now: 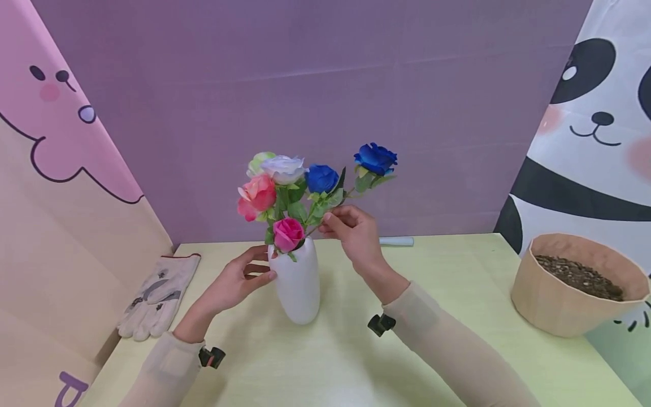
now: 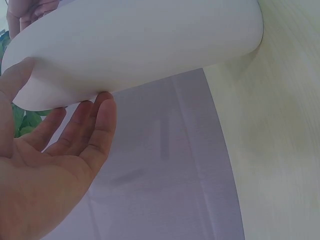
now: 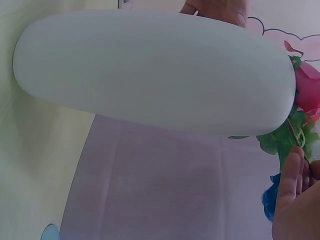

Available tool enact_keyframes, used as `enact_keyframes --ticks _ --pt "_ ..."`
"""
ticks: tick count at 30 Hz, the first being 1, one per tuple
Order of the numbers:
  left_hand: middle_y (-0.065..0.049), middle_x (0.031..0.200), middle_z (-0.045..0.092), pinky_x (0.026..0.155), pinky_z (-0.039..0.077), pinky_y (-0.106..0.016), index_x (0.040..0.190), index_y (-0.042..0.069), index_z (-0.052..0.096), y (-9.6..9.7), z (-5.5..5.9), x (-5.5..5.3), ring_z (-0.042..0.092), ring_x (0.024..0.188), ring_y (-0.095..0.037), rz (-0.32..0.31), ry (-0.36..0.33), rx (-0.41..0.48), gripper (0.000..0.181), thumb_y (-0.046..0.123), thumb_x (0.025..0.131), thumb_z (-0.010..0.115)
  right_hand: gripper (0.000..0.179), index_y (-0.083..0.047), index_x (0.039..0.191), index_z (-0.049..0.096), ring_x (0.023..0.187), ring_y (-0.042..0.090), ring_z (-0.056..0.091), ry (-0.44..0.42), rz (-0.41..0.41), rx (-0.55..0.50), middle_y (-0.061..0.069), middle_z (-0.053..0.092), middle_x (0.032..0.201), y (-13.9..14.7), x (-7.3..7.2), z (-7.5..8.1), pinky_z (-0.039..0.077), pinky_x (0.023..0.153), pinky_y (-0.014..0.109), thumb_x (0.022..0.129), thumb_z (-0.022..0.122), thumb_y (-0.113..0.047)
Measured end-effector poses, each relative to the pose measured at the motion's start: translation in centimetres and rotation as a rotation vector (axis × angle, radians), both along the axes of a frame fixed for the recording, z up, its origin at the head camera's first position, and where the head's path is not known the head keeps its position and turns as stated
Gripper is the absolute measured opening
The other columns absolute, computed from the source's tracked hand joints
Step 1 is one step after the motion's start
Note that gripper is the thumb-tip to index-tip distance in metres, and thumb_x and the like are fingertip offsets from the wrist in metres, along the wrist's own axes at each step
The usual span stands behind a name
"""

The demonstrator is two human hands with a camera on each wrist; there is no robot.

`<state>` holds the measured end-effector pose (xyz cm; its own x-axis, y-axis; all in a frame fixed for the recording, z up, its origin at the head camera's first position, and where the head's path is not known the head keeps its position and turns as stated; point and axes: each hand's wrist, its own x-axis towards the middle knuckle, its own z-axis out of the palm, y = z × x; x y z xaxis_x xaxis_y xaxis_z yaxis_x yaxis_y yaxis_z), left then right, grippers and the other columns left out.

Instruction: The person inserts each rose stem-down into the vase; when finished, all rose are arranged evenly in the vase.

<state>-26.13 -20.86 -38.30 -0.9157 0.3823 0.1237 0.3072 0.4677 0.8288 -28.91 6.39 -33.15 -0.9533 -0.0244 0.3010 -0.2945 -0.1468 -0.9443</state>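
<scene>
A white vase (image 1: pixel 297 288) stands upright on the table, artificial roses rising from its mouth. My left hand (image 1: pixel 239 280) holds its upper left side, the thumb (image 2: pixel 22 75) in front and the other fingers round the back. Between thumb and fingertips, my right hand (image 1: pixel 356 234) pinches a thin stem (image 3: pixel 294 132) just above the rim. That stem seems to belong to the blue rose (image 1: pixel 376 159) leaning out to the right. Another blue rose (image 1: pixel 321 178), a white rose (image 1: pixel 283 169), a coral rose (image 1: pixel 257 195) and a magenta rose (image 1: pixel 288 234) cluster over the vase.
Work gloves (image 1: pixel 160 297) lie at the table's left edge. A tan pot (image 1: pixel 559 308) with dark soil stands at the right edge. Behind the right hand, a pale blue object (image 1: pixel 396 241) lies at the back edge, before a purple backdrop (image 1: pixel 325 85).
</scene>
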Motion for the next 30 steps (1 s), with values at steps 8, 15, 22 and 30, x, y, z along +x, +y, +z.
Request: enact_keyframes --ticks 8,15,22,30 --pt "-0.016 0.141 0.052 0.095 0.058 -0.04 0.149 0.013 0.039 0.02 -0.12 -0.05 0.06 0.125 -0.037 -0.003 -0.003 0.004 0.064 0.03 0.095 0.069 0.02 0.004 0.106 0.064 0.077 0.014 0.072 0.005 -0.007 0.03 0.007 0.071 0.09 0.02 0.12 0.25 0.062 0.08 0.031 0.094 0.069 -0.011" --pt "-0.014 0.14 0.053 0.095 0.058 -0.04 0.149 0.015 0.039 0.11 -0.04 -0.03 0.06 0.124 -0.036 0.009 -0.008 0.003 0.065 0.031 0.094 0.07 0.019 0.006 0.104 0.063 0.072 0.011 0.071 0.063 -0.029 0.014 -0.002 0.069 0.084 0.36 0.18 0.57 0.062 0.078 0.029 0.094 0.068 -0.009" --pt "-0.013 0.14 0.053 0.094 0.059 -0.039 0.149 0.016 0.04 0.19 0.05 0.01 0.06 0.125 -0.038 0.011 -0.014 0.004 0.065 0.032 0.094 0.07 0.017 0.005 0.102 0.066 0.071 0.012 0.071 0.084 -0.036 0.047 0.0 0.07 0.084 0.13 0.13 0.47 0.063 0.076 0.03 0.093 0.07 -0.009" --pt "-0.013 0.14 0.053 0.094 0.059 -0.039 0.149 0.016 0.04 0.2 -0.11 0.06 0.061 0.124 -0.037 0.009 -0.01 0.004 0.065 0.032 0.094 0.07 0.018 0.004 0.103 0.068 0.072 0.013 0.072 0.047 -0.01 0.065 0.005 0.071 0.087 -0.52 0.1 0.09 0.063 0.075 0.03 0.093 0.071 -0.011"
